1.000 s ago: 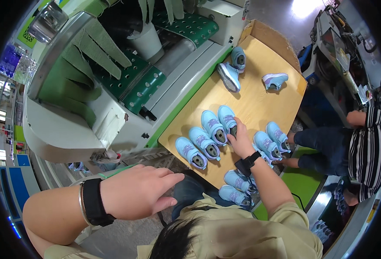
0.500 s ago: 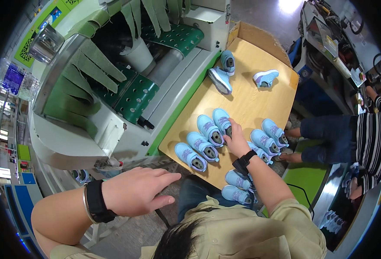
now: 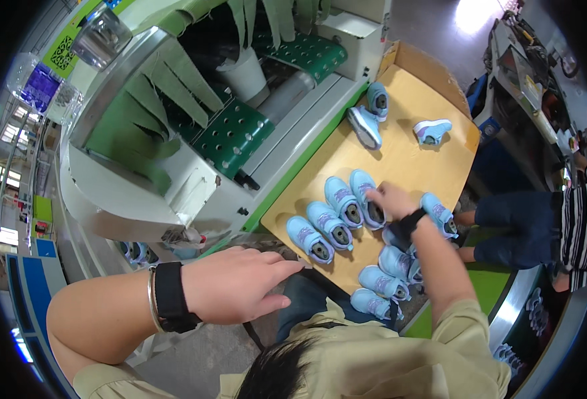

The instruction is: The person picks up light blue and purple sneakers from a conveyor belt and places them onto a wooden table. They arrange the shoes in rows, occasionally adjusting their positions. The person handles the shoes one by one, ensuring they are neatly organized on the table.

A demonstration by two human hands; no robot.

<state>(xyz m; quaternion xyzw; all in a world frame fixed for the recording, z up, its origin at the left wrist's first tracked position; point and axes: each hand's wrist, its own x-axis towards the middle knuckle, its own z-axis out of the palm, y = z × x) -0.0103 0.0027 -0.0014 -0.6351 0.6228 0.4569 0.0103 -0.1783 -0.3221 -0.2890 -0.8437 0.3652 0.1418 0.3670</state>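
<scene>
Four blue shoes (image 3: 323,216) line the near edge of the tabletop (image 3: 406,159); at their rightmost I'd favour a light right grip (image 3: 394,199), whether clamped I can't tell; my left grip (image 3: 240,282) hangs apart.

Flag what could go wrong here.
1. The right grip overlaps the rightmost shoe in the row of four in view; it might knock it into its neighbour.
2. The right wristband looks close to other shoes and could brush them.
3. The nearest shoe, by the table edge, might get nudged off.
</scene>
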